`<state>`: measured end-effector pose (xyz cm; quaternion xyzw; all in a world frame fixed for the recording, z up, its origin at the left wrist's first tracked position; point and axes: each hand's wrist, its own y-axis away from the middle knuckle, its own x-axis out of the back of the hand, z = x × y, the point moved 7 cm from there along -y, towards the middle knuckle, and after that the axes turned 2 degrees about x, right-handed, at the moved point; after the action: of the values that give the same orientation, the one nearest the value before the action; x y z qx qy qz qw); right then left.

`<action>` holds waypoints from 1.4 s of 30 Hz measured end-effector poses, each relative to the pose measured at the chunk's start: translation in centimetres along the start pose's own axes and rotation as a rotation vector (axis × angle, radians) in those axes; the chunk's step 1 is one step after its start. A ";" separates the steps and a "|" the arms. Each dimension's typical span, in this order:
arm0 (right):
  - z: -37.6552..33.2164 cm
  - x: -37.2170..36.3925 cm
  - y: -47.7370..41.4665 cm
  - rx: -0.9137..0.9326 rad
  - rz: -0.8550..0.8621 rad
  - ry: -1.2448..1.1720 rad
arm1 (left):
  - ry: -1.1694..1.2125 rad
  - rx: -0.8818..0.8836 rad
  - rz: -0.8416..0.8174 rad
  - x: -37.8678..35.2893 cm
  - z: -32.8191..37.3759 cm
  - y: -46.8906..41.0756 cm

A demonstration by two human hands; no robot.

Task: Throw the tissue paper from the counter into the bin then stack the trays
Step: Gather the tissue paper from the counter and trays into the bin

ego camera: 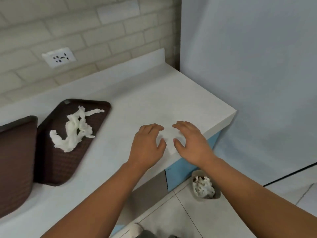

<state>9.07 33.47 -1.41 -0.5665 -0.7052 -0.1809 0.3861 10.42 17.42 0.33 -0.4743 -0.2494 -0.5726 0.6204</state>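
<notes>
Crumpled tissue (73, 133): white, twisted into ragged strands; it lies on the far half of the inner tray, at about 9 o'clock from the hands and well apart from them.
Flat sheet (169, 134): a faintly whiter patch on the counter between the two hands, near the front edge; its outline barely shows against the surface.
Left hand (147, 143): palm down over the counter, fingers arched with the tips at the sheet's 9 o'clock side and the thumb pointing toward the other hand; released, clasping nothing that can be seen.
Right hand (192, 141): mirrors it at the sheet's 3 o'clock side, fingers spread and bent, thumb turned inward; likewise loose and unclenched.
Inner tray (56, 165): dark brown, textured, rounded corners, set at an angle on the counter.
Outer tray (15, 160): same brown, at 9 o'clock of the inner tray, cut off by the picture's edge; the two edges meet, and which one lies on top cannot be told.
Bin (205, 199): small and grey, on the floor at 5 o'clock from the hands, beside the blue cabinet front (180, 172).
Binned tissue (203, 187): a white crumpled wad inside the bin.
Counter (145, 93): pale, its corner at 2 o'clock from the hands.
Socket (59, 57): white plate on the brick wall (77, 23), at 11 o'clock.
</notes>
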 end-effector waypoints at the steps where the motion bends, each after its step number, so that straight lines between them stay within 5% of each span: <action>1: -1.6 -1.3 -0.8 0.024 -0.010 0.003 | -0.020 0.017 0.015 1.3 -1.9 0.3; 8: -11.0 -10.4 -6.1 0.129 -0.095 0.021 | -0.082 0.112 0.075 9.3 -15.7 2.1; 17: -18.5 -20.6 -11.0 0.190 -0.189 0.065 | -0.245 0.402 -0.112 14.7 -31.9 2.4; 21: -20.3 -22.9 -12.2 0.196 -0.186 0.062 | -0.310 0.457 -0.257 13.3 -34.6 2.3; 29: -20.9 -25.1 -14.3 0.152 -0.162 0.103 | -0.469 0.395 -0.232 12.2 -35.7 0.0; 34: -21.0 -25.6 -15.4 0.150 -0.118 0.119 | -0.075 0.347 -0.028 15.2 -36.4 -2.0; 42: -22.9 -27.5 -17.6 0.214 -0.109 0.125 | 0.555 0.584 0.189 21.1 -39.8 -3.1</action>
<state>1.99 -5.69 -4.26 -0.4702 -0.7250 -0.1601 0.4772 2.88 -27.03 2.33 -0.1270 -0.1799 -0.5245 0.8225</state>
